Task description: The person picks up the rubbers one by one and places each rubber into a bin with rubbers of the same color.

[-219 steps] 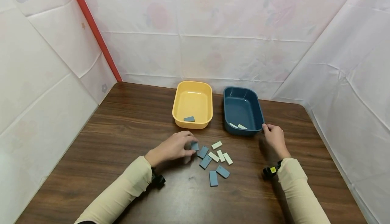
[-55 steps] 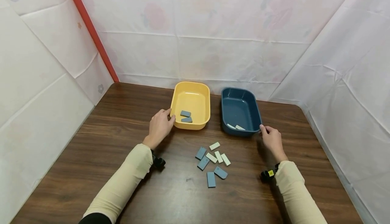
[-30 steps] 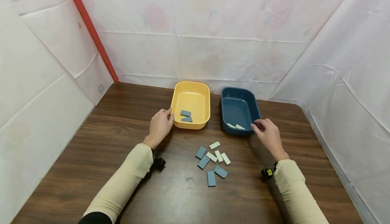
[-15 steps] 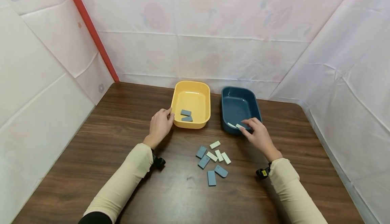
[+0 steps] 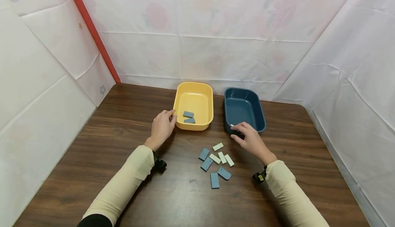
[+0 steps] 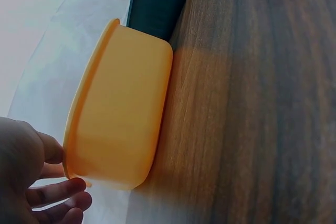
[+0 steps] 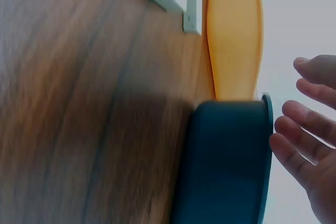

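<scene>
My left hand [image 5: 163, 127] pinches the left rim of the yellow bin [image 5: 209, 107]; in the left wrist view thumb and fingers [image 6: 59, 191] meet at its rim. Two blue-grey tiles [image 5: 188, 114] lie in that bin. My right hand [image 5: 250, 140] is over the near edge of the dark blue bin [image 5: 244, 105], fingers relaxed and apart, holding nothing. A bit of a cream tile [image 5: 232, 125] shows by its fingertips; the hand hides the rest of that corner. In the right wrist view the fingers [image 7: 304, 124] are spread beside the blue rim.
On the dark wooden table [image 5: 129, 117], in front of the bins, lie several cream tiles [image 5: 218, 146] and several blue-grey tiles [image 5: 214, 180]. Behind the bins hangs a pale patterned curtain [image 5: 234, 59]. A red pole [image 5: 95, 35] slants down at the back left.
My left hand went from a blue-grey tile to the yellow bin's rim, and a second tile is in that bin. My right hand left the blue bin's right rim and moved left over its near edge.
</scene>
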`<state>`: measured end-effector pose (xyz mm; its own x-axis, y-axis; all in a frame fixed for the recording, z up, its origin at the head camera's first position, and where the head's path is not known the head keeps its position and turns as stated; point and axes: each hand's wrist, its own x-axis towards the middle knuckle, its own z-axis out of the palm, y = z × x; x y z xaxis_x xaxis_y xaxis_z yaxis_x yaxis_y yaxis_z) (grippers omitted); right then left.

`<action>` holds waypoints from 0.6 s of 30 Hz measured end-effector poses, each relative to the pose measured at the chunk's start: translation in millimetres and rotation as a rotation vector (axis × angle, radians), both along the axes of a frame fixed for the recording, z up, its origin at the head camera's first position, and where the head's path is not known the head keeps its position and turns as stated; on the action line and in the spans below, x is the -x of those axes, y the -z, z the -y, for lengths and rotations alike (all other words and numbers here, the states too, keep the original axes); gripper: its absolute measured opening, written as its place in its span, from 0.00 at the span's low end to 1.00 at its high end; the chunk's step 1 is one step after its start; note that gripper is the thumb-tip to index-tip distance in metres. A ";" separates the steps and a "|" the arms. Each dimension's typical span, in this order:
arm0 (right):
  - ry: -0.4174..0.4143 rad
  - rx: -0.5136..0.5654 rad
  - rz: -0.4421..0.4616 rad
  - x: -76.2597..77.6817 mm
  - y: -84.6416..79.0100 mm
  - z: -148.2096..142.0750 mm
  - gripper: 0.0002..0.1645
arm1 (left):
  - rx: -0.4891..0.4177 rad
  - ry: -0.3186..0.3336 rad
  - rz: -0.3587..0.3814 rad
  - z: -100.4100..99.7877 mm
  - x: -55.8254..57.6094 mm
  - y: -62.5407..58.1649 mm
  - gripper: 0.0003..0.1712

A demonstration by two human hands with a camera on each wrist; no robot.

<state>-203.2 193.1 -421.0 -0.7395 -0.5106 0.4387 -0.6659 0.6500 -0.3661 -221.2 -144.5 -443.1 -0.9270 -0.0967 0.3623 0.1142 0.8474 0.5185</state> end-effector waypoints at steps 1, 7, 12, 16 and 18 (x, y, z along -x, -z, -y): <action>-0.008 -0.009 -0.002 -0.6 0.0 3.1 0.15 | -0.001 0.003 -0.003 0.2 0.1 -0.1 0.18; -0.066 -0.092 0.051 -2.0 1.3 21.0 0.15 | -0.023 0.019 -0.013 1.7 0.7 -1.1 0.16; -0.092 -0.199 0.178 -0.5 7.9 30.4 0.16 | -0.035 0.030 -0.018 1.7 1.0 0.8 0.15; -0.104 -0.264 0.282 -0.3 15.3 33.3 0.16 | -0.031 0.036 -0.016 1.4 0.4 2.6 0.16; -0.114 -0.298 0.314 -0.7 19.3 34.1 0.15 | -0.033 0.037 -0.017 1.1 0.1 2.8 0.16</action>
<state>-202.5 159.1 -440.2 -0.7447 -0.6670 0.0232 -0.6262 0.6863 -0.3699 -221.3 -145.6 -445.9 -0.9238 -0.0745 0.3756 0.1545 0.8249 0.5437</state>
